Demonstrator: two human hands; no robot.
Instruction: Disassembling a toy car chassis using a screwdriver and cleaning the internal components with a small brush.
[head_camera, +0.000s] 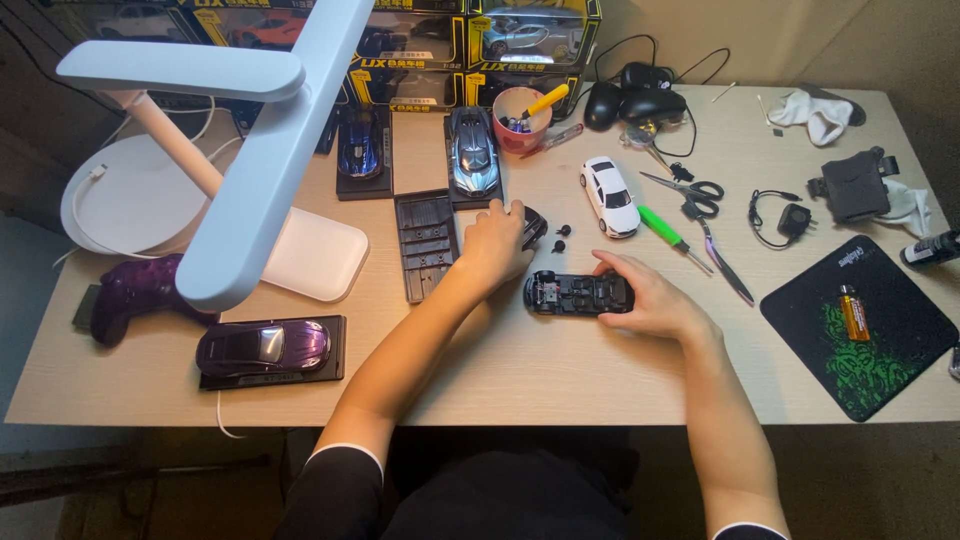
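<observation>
**Two hands at a desk of model cars**

Pale wood-grain desk (560, 370) fills the frame, seen from above, with a white desk lamp (250, 150) reaching across the upper left. Along the top edge stand stacked yellow-and-black boxes (470, 45) with clear windows, a model car showing inside each; their printed bands run along the lower edges. Below them sit a blue model car (360, 150) and a silver model car (473, 150) on black bases, and a pink cup (520, 120) holding tools. At lower left a purple model car (262, 346) rests on its own black base. At right lies a black mouse mat (860, 330) with a green pattern and a small orange lighter (854, 312) on it.

The right hand (650, 298), just right of centre, is closed around one end of an upturned black model car (578, 293), its underside facing up and resting on the desk. The left hand (495, 245) reaches forward from the lower middle, forearm slanting up, palm down with fingers curled over a small dark part (533, 226); whether it grips it I cannot tell. The hands are apart. A white model car (610, 196) and a green-handled screwdriver (672, 237) lie just beyond the right hand
</observation>
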